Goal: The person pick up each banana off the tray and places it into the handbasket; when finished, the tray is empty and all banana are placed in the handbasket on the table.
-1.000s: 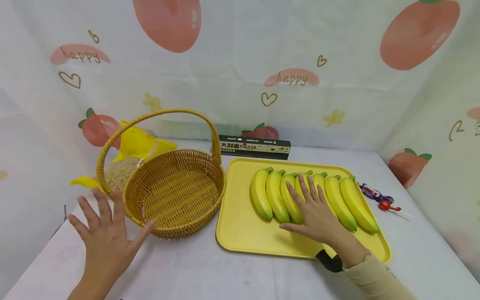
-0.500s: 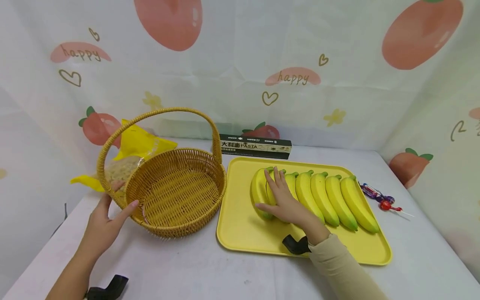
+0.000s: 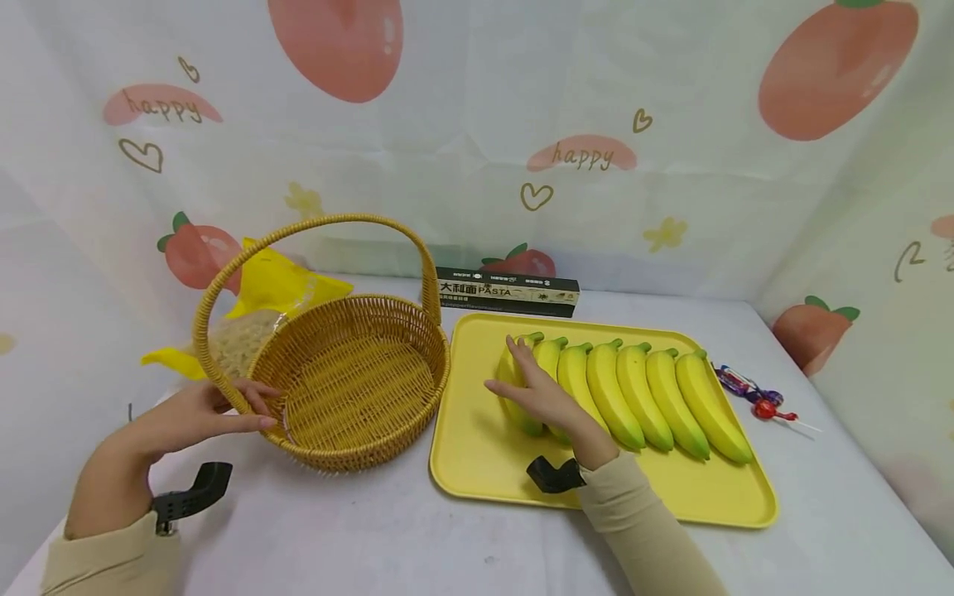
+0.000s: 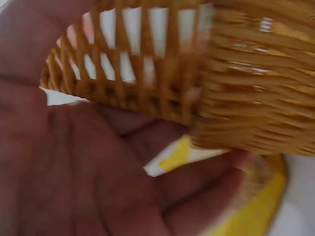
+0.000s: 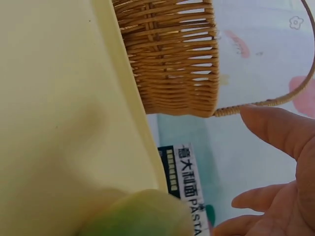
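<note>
A round wicker basket with a tall arched handle stands at left on the white table. My left hand grips its left rim by the foot of the handle, fingers bent over the edge. In the left wrist view, the weave lies close against the fingers. Right of the basket, several bananas lie in a row on a yellow tray. My right hand is over the leftmost banana, fingers spread, partly hiding it. In the right wrist view, a green banana tip shows below the thumb and fingers.
A yellow-topped clear bag sits behind the basket. The pasta box lies along the back, behind the tray. Wrapped candies and a red lollipop lie right of the tray. A printed cloth hangs behind.
My left hand has come from spread in the air before the basket to gripping its left rim. My right hand has moved left across the bananas and lower, to the leftmost one.
</note>
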The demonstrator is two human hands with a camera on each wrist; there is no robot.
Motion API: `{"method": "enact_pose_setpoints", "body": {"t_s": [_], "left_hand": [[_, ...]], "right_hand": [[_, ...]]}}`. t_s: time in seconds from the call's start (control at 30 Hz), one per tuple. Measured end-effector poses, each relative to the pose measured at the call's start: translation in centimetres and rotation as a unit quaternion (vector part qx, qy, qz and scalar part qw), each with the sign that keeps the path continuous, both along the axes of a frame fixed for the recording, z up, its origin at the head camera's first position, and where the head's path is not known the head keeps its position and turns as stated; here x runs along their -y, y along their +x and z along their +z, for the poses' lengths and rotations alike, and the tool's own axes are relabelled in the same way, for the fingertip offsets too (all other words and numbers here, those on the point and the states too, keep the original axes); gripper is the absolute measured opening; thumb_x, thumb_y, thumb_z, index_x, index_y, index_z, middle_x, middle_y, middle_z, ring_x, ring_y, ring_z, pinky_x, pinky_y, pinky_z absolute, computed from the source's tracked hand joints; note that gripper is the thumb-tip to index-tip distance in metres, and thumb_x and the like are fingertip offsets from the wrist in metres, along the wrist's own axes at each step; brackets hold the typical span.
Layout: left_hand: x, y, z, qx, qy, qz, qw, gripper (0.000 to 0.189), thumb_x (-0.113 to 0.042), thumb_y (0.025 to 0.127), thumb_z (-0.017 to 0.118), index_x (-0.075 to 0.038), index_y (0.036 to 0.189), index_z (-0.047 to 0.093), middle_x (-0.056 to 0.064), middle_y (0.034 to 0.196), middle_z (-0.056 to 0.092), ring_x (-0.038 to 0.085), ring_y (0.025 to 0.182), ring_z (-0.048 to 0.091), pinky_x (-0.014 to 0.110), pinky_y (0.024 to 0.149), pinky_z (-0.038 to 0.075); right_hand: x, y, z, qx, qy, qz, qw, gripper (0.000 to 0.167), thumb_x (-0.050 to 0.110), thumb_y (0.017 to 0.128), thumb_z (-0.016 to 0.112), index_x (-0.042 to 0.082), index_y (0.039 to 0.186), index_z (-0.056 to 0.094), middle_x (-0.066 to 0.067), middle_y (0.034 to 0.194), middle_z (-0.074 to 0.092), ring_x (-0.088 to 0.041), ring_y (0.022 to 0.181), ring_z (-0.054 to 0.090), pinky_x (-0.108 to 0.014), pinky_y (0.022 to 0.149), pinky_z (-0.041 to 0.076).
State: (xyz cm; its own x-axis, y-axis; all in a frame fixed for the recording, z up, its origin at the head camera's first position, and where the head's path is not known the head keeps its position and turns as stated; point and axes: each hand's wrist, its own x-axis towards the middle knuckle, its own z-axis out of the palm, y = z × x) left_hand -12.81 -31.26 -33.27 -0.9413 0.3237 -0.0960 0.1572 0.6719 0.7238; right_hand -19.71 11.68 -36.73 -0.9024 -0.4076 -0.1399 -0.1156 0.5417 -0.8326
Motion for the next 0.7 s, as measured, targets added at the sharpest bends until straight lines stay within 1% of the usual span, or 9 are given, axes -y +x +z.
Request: {"method": "enact_pose_setpoints", "body": {"t_s": [0.07, 0.1, 0.17, 0.23, 0.3, 0.4, 0.57, 0.7], "left_hand": [[0.1, -0.3, 0.2, 0.008, -0.010, -0.027, 0.9996, 0.010, -0.021, 0.087, 0.065, -0.012, 0.084, 0.065, 0.016, 0.113, 0.063, -0.011, 0.097, 0.052, 0.020, 0.076, 0.048], [0.2, -0.5, 0.2, 0.007, -0.009, -0.040, 0.9992, 0.008, -0.019, 0.087, 0.065, -0.012, 0.082, 0.065, 0.012, 0.109, 0.065, -0.009, 0.096, 0.053, 0.020, 0.076, 0.048], [0.1, -0.7, 0.1, 0.001, 0.002, -0.065, 0.9979, 0.007, -0.016, 0.086, 0.066, -0.012, 0.080, 0.065, 0.004, 0.100, 0.067, -0.004, 0.092, 0.055, 0.020, 0.074, 0.048], [0.0, -0.8, 0.0, -0.011, 0.017, -0.086, 0.9961, 0.007, -0.012, 0.085, 0.066, -0.012, 0.079, 0.064, 0.000, 0.091, 0.067, 0.002, 0.088, 0.057, 0.021, 0.072, 0.047], [-0.1, -0.8, 0.0, -0.017, 0.030, -0.099, 0.9945, 0.007, -0.010, 0.085, 0.066, -0.011, 0.079, 0.062, -0.004, 0.083, 0.065, 0.006, 0.083, 0.056, 0.022, 0.069, 0.047], [-0.2, -0.9, 0.0, -0.019, 0.040, -0.103, 0.9936, 0.008, -0.009, 0.084, 0.067, -0.011, 0.078, 0.061, -0.003, 0.078, 0.063, 0.009, 0.077, 0.055, 0.024, 0.065, 0.045], [-0.2, -0.8, -0.1, -0.024, 0.052, -0.106, 0.9928, 0.009, -0.007, 0.083, 0.067, -0.009, 0.077, 0.061, -0.006, 0.075, 0.062, 0.009, 0.073, 0.054, 0.024, 0.063, 0.044], [-0.2, -0.7, -0.3, -0.018, 0.053, -0.103, 0.9931, 0.009, -0.008, 0.084, 0.067, -0.009, 0.077, 0.060, -0.007, 0.075, 0.063, 0.009, 0.074, 0.055, 0.024, 0.063, 0.043]], "right_hand": [[0.0, -0.2, -0.3, 0.003, -0.004, -0.004, 1.0000, 0.083, 0.036, 0.092, 0.057, 0.016, 0.151, 0.002, -0.009, 0.157, -0.011, -0.027, 0.145, -0.008, -0.054, 0.114, 0.006], [0.0, -0.2, -0.5, 0.002, -0.006, -0.006, 1.0000, 0.082, 0.035, 0.092, 0.057, 0.015, 0.151, 0.003, -0.010, 0.157, -0.010, -0.028, 0.145, -0.007, -0.054, 0.113, 0.006], [-0.1, -0.3, -0.7, 0.000, -0.011, -0.010, 0.9999, 0.081, 0.032, 0.093, 0.056, 0.014, 0.151, 0.004, -0.011, 0.157, -0.009, -0.029, 0.145, -0.005, -0.054, 0.113, 0.007], [-0.1, -0.3, -0.8, 0.000, -0.017, -0.013, 0.9998, 0.079, 0.029, 0.093, 0.056, 0.013, 0.151, 0.005, -0.011, 0.157, -0.008, -0.030, 0.145, -0.005, -0.054, 0.113, 0.008], [-0.1, -0.3, -0.9, 0.000, -0.022, -0.016, 0.9996, 0.077, 0.025, 0.094, 0.055, 0.012, 0.151, 0.006, -0.012, 0.157, -0.008, -0.030, 0.145, -0.005, -0.054, 0.113, 0.008], [-0.1, -0.4, -1.3, -0.011, -0.021, -0.015, 0.9996, 0.075, 0.018, 0.094, 0.055, 0.009, 0.150, 0.006, -0.015, 0.157, -0.007, -0.032, 0.144, -0.006, -0.053, 0.113, 0.006], [0.4, -0.4, -2.2, -0.041, -0.008, -0.018, 0.9990, 0.074, 0.008, 0.092, 0.054, 0.001, 0.149, 0.007, -0.020, 0.156, -0.005, -0.034, 0.144, -0.005, -0.051, 0.114, 0.006], [0.8, -0.3, -2.9, -0.056, -0.001, -0.010, 0.9984, 0.074, 0.006, 0.091, 0.055, -0.005, 0.147, 0.007, -0.025, 0.154, -0.006, -0.037, 0.143, -0.002, -0.052, 0.113, 0.009]]}}
